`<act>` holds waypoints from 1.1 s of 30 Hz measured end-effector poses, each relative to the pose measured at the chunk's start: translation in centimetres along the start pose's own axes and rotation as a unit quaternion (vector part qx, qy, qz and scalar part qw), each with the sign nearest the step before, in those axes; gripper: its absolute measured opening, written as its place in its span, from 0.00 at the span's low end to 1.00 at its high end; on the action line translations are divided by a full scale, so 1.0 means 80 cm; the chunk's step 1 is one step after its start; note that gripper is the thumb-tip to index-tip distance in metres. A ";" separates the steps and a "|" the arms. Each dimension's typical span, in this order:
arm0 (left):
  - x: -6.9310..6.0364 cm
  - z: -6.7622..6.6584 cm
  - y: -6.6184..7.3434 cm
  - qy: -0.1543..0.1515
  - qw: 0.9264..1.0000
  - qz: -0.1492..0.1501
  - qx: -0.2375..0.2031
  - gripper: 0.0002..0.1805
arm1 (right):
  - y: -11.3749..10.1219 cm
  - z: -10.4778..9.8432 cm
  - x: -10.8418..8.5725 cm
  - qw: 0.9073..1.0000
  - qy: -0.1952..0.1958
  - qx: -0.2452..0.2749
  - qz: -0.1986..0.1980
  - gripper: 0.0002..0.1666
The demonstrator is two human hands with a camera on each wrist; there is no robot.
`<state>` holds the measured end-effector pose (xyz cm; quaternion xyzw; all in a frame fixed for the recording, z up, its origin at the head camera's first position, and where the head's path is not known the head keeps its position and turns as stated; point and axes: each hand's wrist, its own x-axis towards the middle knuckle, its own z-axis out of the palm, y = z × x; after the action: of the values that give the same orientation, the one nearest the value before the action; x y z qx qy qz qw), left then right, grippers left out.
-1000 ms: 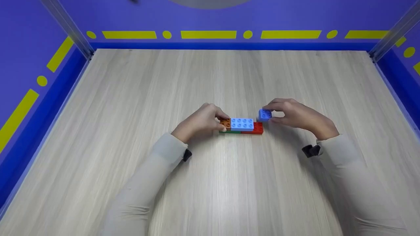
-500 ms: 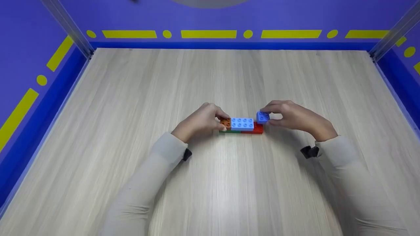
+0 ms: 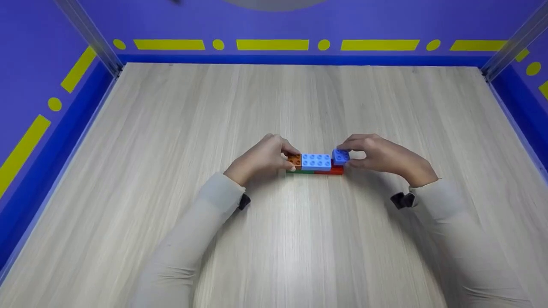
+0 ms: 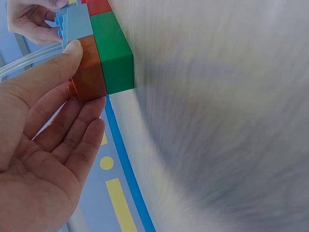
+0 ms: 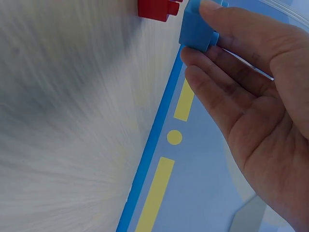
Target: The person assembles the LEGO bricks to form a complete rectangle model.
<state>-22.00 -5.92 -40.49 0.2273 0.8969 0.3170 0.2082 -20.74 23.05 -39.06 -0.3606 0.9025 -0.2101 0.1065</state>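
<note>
My left hand (image 3: 263,156) pinches the brown brick (image 4: 91,70) between thumb and fingers at the left end of a small brick row. Beside it on the upper layer sits a light blue brick (image 3: 316,162) with two rows of studs. Below them lie a green brick (image 4: 113,53) and a red brick (image 3: 336,170), end to end. A small blue brick (image 3: 341,157) is pinched in my right hand (image 3: 376,156), just above the red brick's right end. In the right wrist view a gap shows between this blue brick (image 5: 197,26) and the red brick (image 5: 155,8).
The bricks stand on a wood-grain table (image 3: 274,239). Purple-blue walls with yellow dashes and dots (image 3: 272,44) border it at the back and both sides. Metal corner posts (image 3: 96,38) rise at the back corners.
My right hand has brought the small blue brick left and toward the front, from behind the row's right end to over the red brick. The left hand and the joined bricks stay put.
</note>
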 end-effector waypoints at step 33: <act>-0.001 -0.001 -0.001 0.007 1.000 0.027 0.013 0.21 | -0.006 0.008 0.001 1.000 -0.011 -0.004 -0.004 0.24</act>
<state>-21.99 -6.03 -40.47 0.2521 0.8960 0.3122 0.1903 -20.32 22.48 -39.42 -0.3664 0.9008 -0.2032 0.1140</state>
